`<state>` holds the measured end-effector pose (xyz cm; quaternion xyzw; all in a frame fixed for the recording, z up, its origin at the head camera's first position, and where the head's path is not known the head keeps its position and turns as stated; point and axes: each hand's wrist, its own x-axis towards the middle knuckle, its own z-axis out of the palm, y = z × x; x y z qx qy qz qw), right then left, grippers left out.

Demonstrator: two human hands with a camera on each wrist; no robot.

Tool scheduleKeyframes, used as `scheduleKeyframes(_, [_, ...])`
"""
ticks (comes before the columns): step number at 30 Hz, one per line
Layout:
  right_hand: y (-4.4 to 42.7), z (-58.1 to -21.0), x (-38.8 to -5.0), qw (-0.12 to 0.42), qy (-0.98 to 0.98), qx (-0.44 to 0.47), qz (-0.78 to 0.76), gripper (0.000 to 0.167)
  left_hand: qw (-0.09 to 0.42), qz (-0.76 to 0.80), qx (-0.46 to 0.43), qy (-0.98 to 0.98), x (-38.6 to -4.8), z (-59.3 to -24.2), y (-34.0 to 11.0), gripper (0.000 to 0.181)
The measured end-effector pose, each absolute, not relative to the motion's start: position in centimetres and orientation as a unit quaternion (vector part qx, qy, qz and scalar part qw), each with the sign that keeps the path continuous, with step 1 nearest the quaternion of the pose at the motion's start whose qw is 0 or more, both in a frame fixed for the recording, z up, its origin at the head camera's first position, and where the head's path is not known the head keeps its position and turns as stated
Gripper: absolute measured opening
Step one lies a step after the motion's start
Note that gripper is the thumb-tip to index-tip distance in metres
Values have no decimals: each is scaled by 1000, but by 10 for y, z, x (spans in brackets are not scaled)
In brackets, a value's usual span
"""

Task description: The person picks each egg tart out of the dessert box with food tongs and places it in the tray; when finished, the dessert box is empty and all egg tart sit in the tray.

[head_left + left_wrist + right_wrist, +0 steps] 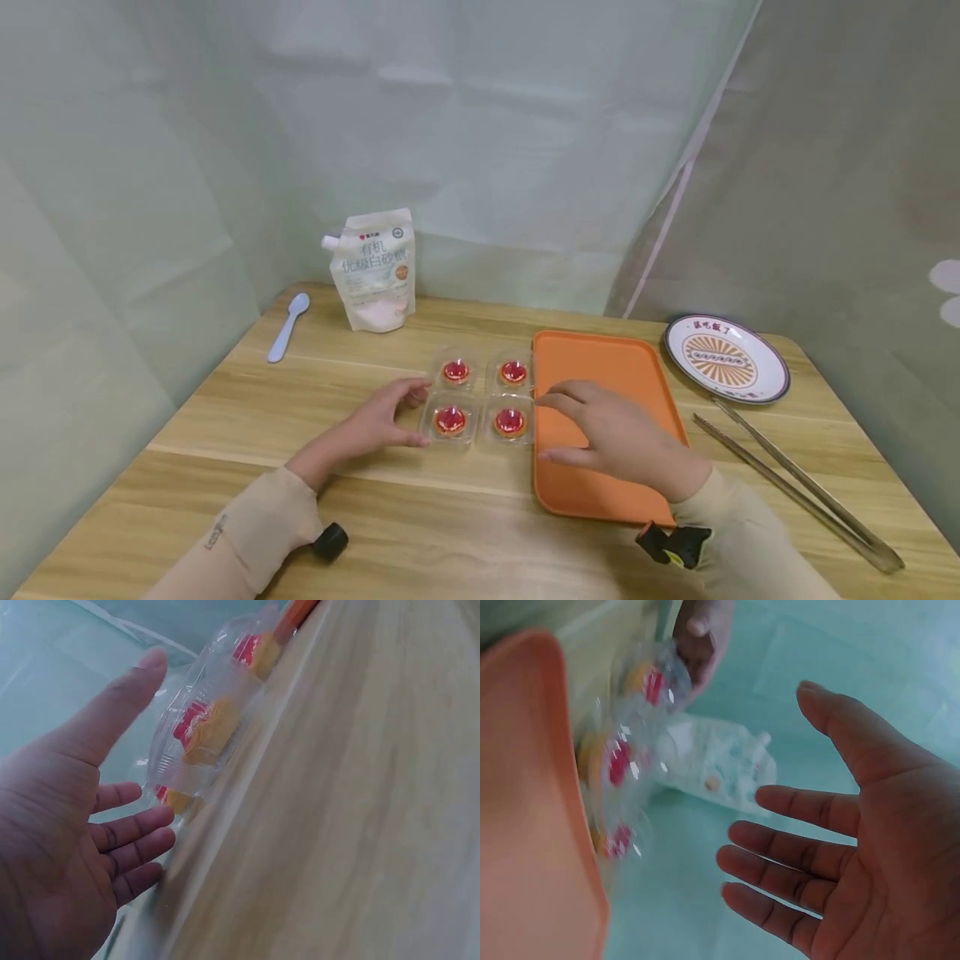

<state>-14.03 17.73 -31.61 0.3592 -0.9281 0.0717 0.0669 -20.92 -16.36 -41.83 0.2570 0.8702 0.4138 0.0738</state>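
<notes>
Packaging of clear plastic (487, 402) sits at the centre of the frame, its four domes over red-topped tarts (451, 421) in two rows of two; the domes seem meant to shield the soft tops. Left hand (372, 422) and right hand (617, 427) flank it, probably to steady it from both sides. Left grip is wide, thumb well away from slightly bent fingers at the packaging's left edge; whether skin touches plastic I cannot tell. Right grip is wide too, fingers spread and empty, above an orange tray (611, 358) right of centre. That tray lies so close that its left rim meets the packaging's edge, or nearly so, leaving the right fingers little room at desk (450, 533) level.

Sugar pouch (375, 271) stands upright at upper left of centre, spout to the left, behind the work and out of the hands' way. Spoon (287, 329) lies farther left. Patterned plate (727, 360) rests at the right, with metal tongs (862, 540) below it, tips near the tray and joined end toward the lower right corner.
</notes>
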Motion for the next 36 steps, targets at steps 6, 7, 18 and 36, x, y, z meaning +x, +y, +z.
scheduleKeyframes(6, [154,-329,-156,43,-927,360,92,60,73,422,267,863,-210,-422,-164,87])
scheduleKeyframes(7, [151,-331,-158,39,-928,359,98,60,69,421,271,863,-210,-424,-163,86])
scheduleKeyframes(18, [118,-341,-182,25,-923,372,94,60,34,390,283,876,-210,-430,-163,83])
scheduleKeyframes(36, [72,-352,-201,-28,-933,351,78,69,17,379,285,880,-209,-432,-162,80])
